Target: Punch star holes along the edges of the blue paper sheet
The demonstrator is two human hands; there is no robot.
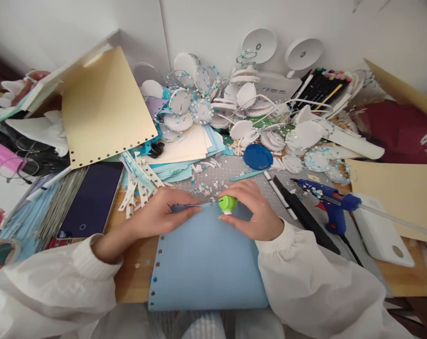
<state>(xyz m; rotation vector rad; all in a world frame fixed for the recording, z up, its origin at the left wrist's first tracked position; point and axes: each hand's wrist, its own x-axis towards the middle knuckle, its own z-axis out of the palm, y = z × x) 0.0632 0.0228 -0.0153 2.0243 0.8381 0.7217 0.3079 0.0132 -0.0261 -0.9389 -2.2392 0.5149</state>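
Observation:
A sheet of blue paper lies in front of me, with small star-shaped holes down its left edge. My left hand pinches the sheet's far edge near its left corner, thumb on top. In my right hand is a small green craft punch, held between thumb and fingers at the sheet's far edge. The punch's white base shows below its green body. Tiny paper stars and scraps are scattered just beyond the sheet.
White discs and beaded wire rings crowd the back. A phone and punched paper strips lie left; a cream punched sheet leans behind. To the right are a blue glue gun, a black tool and a blue lid.

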